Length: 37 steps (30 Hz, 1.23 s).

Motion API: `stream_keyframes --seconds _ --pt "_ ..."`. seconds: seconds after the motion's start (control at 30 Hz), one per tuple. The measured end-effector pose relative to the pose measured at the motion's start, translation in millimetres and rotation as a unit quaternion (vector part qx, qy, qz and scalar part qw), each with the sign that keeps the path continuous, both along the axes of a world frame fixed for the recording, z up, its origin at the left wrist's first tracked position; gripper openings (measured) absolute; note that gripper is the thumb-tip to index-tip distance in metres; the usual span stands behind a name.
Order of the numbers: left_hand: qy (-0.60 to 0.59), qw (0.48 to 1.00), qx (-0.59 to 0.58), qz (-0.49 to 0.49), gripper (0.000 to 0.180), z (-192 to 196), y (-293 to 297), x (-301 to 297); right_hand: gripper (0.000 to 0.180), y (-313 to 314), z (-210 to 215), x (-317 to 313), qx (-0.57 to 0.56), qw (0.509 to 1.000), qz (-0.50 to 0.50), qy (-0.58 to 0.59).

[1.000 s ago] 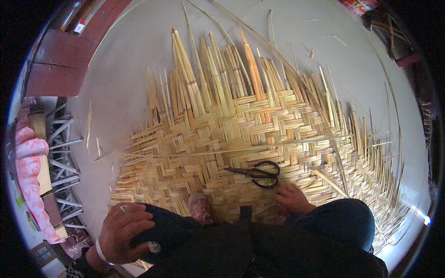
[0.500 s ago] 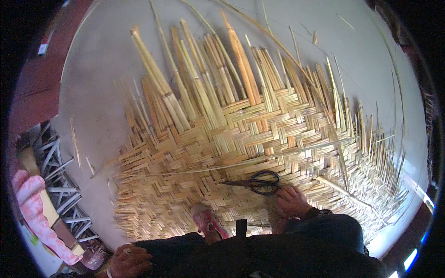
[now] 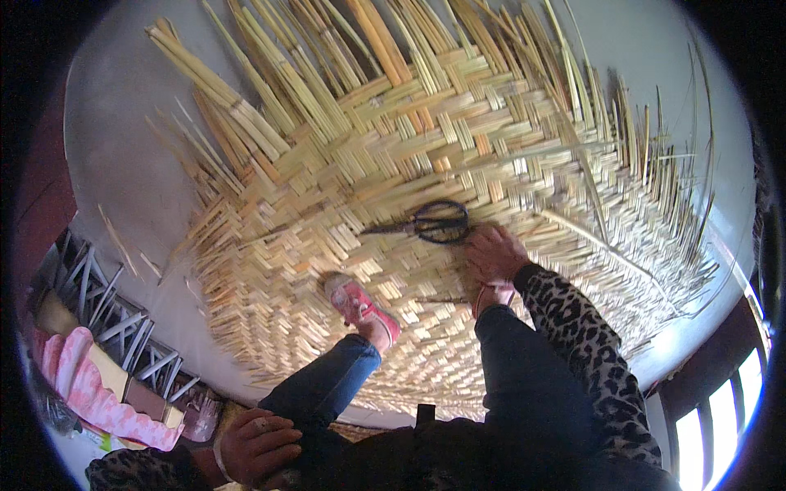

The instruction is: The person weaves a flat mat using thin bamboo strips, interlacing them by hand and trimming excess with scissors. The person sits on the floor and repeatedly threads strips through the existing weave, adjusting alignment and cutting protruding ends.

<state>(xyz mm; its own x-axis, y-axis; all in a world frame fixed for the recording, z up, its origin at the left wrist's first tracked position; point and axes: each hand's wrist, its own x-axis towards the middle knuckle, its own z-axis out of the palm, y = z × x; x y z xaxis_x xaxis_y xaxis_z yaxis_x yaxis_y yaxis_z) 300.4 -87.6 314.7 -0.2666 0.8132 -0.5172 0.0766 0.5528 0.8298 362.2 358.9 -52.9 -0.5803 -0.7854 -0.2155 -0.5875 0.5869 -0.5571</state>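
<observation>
1. Bamboo is the material of the biggest thing: a wide woven mat [image 3: 458,164] of pale yellow strips lies flat on the grey floor [image 3: 123,155] and fills most of the view. The far edge is unfinished, and loose long strips [image 3: 246,98] stick out from it like a fan.
2. I judge that the mat is light but springy. The woven part looks stiff enough to bear the person, while the free strips will bend and may split or cut the skin at the edges, so it is better to take one strip flat, near the place where it leaves the weave.
3. At the left edge a grey metal rack [image 3: 115,319] stands beside the mat, with a pink cloth [image 3: 90,385] over its lower part. I see no package, label or sign clearly enough to describe it.
4. One foot in a pink shoe [image 3: 360,307] stands on the mat, near the middle.
5. The right hand [image 3: 491,255] rests on the mat in front of the knee, with the fingers curled down on the weave. I cannot tell if it pinches a strip.
6. The left hand [image 3: 258,446] is low, on the thigh, with the fingers loosely bent and nothing in it.
7. Black scissors [image 3: 430,222] lie on the mat just beside the right hand, with the handles toward it and the blades pointing to the left. They look small, hard and easy to lift by the loops.
</observation>
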Motion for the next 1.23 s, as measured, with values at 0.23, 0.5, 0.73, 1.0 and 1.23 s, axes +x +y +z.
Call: stream_keyframes --seconds 0.23,0.5,0.73,1.0,1.23 --pt "-0.024 0.999 0.008 0.043 0.032 29 33 46 0.026 -6 4 2 0.035 0.999 -0.005 0.040" --pt "-0.043 0.991 -0.025 0.126 0.021 60 82 121 0.020 -42 54 20 0.169 0.976 -0.135 0.032" --pt "0.034 0.986 -0.029 0.162 0.011 69 153 155 0.027 5 191 108 0.122 0.839 -0.445 -0.288" --pt "0.144 0.983 -0.113 -0.013 0.023 73 168 142 0.036 61 346 281 0.190 0.665 -0.581 -0.428" --pt "0.230 0.936 -0.234 -0.125 0.028 92 164 140 0.042 -42 480 445 -0.058 0.473 -0.685 -0.551"
